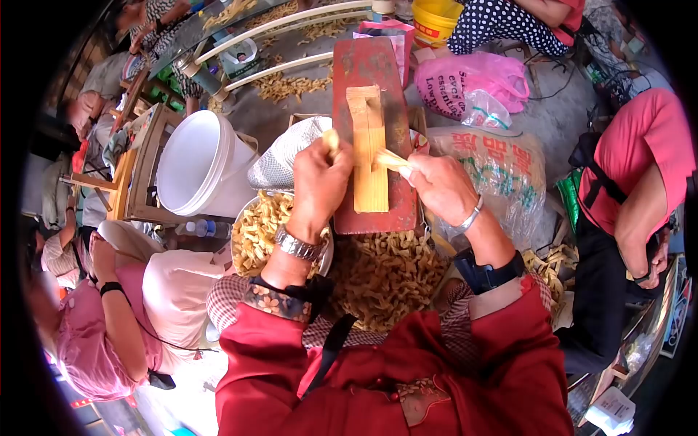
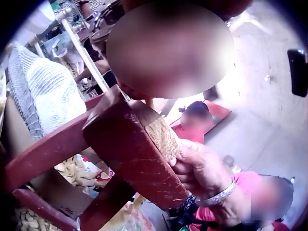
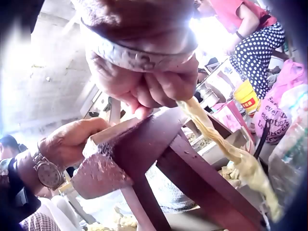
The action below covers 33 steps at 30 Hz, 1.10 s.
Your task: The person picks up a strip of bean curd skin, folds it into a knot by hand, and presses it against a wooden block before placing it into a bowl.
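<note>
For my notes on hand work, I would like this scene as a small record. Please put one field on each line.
left hand: left hand beside the wooden block; its hold unclear
right hand: right hand grips pale strips above the block
work surface: the block lies on a red bench
below: a heap of brownish pieces
left side: a white bucket
right side: a pink bag with dark lettering

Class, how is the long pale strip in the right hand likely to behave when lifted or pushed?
The long pale strip would probably flop, since it dangles with bends from the right hand. It is likely light, being narrow. Its uneven shape suggests it would hardly roll.
</note>
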Tool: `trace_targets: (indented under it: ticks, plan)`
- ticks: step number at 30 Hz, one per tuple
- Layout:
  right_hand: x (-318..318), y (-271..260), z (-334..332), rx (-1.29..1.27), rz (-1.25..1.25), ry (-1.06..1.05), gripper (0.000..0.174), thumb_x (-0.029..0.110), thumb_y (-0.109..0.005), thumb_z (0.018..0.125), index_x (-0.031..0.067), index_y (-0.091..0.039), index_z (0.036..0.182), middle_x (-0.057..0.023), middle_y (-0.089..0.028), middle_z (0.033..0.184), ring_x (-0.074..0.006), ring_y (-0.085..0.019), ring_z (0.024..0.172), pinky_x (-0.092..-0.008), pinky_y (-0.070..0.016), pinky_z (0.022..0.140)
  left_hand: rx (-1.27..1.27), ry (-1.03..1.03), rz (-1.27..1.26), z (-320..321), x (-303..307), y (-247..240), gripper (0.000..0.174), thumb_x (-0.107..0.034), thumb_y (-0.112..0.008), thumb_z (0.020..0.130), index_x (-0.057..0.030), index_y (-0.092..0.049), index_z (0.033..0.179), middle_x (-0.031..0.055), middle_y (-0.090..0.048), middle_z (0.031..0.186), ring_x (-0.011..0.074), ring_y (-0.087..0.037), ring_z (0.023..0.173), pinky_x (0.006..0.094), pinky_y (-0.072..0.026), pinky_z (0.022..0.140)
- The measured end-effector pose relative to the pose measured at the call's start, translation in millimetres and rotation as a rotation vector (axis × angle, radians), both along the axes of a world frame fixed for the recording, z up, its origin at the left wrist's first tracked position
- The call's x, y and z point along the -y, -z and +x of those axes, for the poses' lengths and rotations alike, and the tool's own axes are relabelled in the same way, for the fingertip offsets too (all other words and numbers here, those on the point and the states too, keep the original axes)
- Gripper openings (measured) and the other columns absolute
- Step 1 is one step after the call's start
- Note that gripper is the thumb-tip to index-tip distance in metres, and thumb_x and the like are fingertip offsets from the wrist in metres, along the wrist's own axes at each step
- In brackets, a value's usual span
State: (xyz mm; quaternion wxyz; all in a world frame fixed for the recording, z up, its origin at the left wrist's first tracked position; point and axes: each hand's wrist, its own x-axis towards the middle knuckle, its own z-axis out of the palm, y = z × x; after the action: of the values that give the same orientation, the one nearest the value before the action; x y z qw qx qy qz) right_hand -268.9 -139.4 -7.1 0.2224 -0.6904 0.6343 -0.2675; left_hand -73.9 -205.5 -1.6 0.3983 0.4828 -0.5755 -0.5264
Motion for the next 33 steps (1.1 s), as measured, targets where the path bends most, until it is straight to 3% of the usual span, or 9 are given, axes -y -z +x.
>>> trace_targets:
  ticks: [5,6,9,12,17,22,25,27,33]
  plan:
    - [-34,-32,14,0.34,0.005,-0.075,0.025,0.026,-0.052,0.09,0.0026,-0.058,0.084,-0.0175,-0.053,0.06,-0.034,-0.056,0.055,-0.0404,-0.0424,0.05,0.091,0.073,0.144,39,-53,-42,0.021,-0.023,-0.061,0.09,-0.0025,-0.06,0.092,-0.0014,-0.056,0.063,0.0035,-0.047,0.048,0.0173,-0.0388,0.041]
    - [-46,-35,24,0.4,-0.038,-0.115,0.022,0.02,-0.055,0.09,0.001,-0.056,0.08,-0.006,-0.047,0.058,-0.0121,-0.046,0.052,-0.0291,-0.0371,0.049,0.09,0.1,0.201,45,-69,-46,0.019,-0.021,-0.061,0.09,-0.0021,-0.06,0.094,-0.0006,-0.058,0.064,0.0029,-0.046,0.046,0.0168,-0.0369,0.04]
    - [-71,-35,54,0.409,-0.231,-0.331,0.017,0.021,-0.065,0.084,0.0058,-0.057,0.084,-0.0096,-0.052,0.061,-0.0289,-0.056,0.054,-0.0377,-0.0425,0.049,0.157,0.248,0.387,68,-108,-24,0.025,-0.021,-0.061,0.09,0.0001,-0.059,0.102,0.0019,-0.062,0.07,0.0028,-0.048,0.048,0.0171,-0.0375,0.039]
    - [-94,-28,87,0.472,-0.315,-0.442,0.027,0.024,-0.067,0.082,0.0107,-0.046,0.071,-0.0021,-0.046,0.056,-0.0199,-0.051,0.047,-0.0333,-0.037,0.042,0.182,0.275,0.23,75,-139,30,0.031,-0.027,-0.061,0.09,0.001,-0.059,0.104,0.0042,-0.063,0.075,0.0101,-0.058,0.061,0.0222,-0.0486,0.055]
    - [-138,3,126,0.573,-0.19,-0.706,0.021,0.018,-0.065,0.082,0.0059,-0.05,0.075,-0.0025,-0.054,0.064,-0.0193,-0.057,0.056,-0.0345,-0.0433,0.047,-0.539,0.076,1.358,49,-155,15,0.035,-0.031,-0.058,0.09,-0.0005,-0.057,0.108,0.0072,-0.063,0.078,0.0142,-0.059,0.061,0.0266,-0.0504,0.059]
    - [-146,-5,119,0.682,-0.25,-0.48,0.02,0.016,-0.065,0.081,0.0056,-0.049,0.075,-0.0058,-0.051,0.071,-0.0248,-0.058,0.067,-0.0357,-0.045,0.054,-0.591,0.161,0.95,55,-132,15,0.032,-0.02,-0.065,0.087,0.0023,-0.058,0.109,0.0004,-0.059,0.072,0.0045,-0.04,0.051,0.0144,-0.0351,0.044]
    - [-119,-1,102,0.777,-0.513,-0.019,0.012,0.013,-0.059,0.087,0.0031,-0.056,0.092,-0.0088,-0.048,0.074,-0.0262,-0.053,0.068,-0.0351,-0.0446,0.063,-0.402,0.112,0.679,53,-136,3,0.03,-0.01,-0.066,0.084,0.0009,-0.058,0.111,0.005,-0.065,0.087,0.0107,-0.061,0.07,0.023,-0.0522,0.058]
    - [-111,13,90,0.799,-0.224,0.067,0.017,0.016,-0.054,0.092,0.0012,-0.057,0.099,-0.0078,-0.053,0.079,-0.0187,-0.057,0.07,-0.0289,-0.0476,0.06,-0.443,0.217,0.686,69,-136,3,0.028,-0.007,-0.066,0.083,0.0021,-0.059,0.109,0.0086,-0.065,0.1,0.0142,-0.064,0.084,0.0254,-0.0529,0.075]
    - [-109,10,88,1.312,0.567,-0.058,0.038,0.037,-0.047,0.096,0.0005,-0.058,0.1,0.0001,-0.053,0.071,-0.0054,-0.052,0.059,-0.0192,-0.039,0.042,0.05,0.035,0.17,67,-152,-25,0.028,0.004,-0.065,0.08,0.0027,-0.062,0.107,0.0056,-0.066,0.09,0.0123,-0.059,0.078,0.0257,-0.0479,0.074]
